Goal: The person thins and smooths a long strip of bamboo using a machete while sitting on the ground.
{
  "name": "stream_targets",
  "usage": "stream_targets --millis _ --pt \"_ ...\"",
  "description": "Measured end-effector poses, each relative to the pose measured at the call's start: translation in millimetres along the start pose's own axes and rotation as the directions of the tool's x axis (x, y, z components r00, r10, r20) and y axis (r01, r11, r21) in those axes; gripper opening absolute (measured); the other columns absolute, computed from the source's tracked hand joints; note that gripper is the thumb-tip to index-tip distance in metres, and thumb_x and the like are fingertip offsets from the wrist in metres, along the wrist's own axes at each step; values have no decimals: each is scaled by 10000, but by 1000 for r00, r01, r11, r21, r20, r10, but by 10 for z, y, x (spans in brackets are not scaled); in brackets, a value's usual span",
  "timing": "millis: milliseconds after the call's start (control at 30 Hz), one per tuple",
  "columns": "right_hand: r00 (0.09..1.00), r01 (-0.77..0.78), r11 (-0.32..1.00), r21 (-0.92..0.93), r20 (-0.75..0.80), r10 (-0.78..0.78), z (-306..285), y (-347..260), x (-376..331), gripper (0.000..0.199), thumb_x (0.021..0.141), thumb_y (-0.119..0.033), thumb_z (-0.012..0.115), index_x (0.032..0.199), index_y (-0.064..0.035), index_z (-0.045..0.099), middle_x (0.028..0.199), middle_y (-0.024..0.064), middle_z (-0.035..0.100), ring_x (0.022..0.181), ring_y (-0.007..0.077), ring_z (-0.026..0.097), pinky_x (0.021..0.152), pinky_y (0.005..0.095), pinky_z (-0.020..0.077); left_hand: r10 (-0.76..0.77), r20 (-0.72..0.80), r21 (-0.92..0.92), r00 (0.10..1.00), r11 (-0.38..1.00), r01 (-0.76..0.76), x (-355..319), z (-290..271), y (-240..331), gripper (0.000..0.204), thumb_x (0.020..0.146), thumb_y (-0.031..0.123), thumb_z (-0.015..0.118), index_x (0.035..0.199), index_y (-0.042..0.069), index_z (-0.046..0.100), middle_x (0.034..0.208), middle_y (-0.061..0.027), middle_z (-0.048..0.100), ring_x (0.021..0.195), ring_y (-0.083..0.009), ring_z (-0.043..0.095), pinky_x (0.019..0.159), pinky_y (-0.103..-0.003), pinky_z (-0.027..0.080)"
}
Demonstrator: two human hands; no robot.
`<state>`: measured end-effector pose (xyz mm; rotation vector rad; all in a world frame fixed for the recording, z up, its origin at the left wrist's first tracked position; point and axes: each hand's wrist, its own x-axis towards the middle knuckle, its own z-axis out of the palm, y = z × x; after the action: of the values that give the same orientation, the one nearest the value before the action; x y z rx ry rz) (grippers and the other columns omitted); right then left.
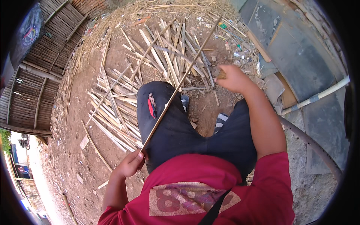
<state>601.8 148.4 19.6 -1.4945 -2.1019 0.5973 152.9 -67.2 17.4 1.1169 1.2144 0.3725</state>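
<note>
A long, thin bamboo strip (pixel 179 84) runs slantwise across my right-hand side of the left knee and out over the ground. My left hand (pixel 132 163) pinches its near end beside my left hip. To the right of the strip, above my right knee, my right hand (pixel 234 78) is closed round a brown wooden handle (pixel 221 74). What extends from that handle is too blurred to make out clearly. Through a tear in the left trouser knee (pixel 151 105), red cloth shows. Both hands are apart from each other.
Split bamboo strips lie in a loose pile (pixel 116 103) at the left and another pile (pixel 172 52) ahead. Dark sheet panels (pixel 300 56) and a pale pole (pixel 317 96) stand at the right. A woven bamboo wall (pixel 33 90) rises at the left.
</note>
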Motion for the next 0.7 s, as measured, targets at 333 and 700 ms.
stream_targets --millis 333,700 --pt "996 -50 997 -55 77 54 -21 3 -19 361 794 -229 733 1085 -21 681 918 251 689 891 409 674 782 469 536 206 -170 590 964 805 -68 46 70 15 425 1020 419 518 1006 -4 551 746 -196 598 698 -319 591 687 -419 471" --pt "952 84 996 36 292 -91 -1 -192 -97 293 778 -218 758 996 -38 679 778 188 676 737 332 680 669 419 509 260 -198 575 945 812 -103 55 85 -64 393 996 389 576 962 -1 542 687 -164 584 640 -279 591 623 -405 458"
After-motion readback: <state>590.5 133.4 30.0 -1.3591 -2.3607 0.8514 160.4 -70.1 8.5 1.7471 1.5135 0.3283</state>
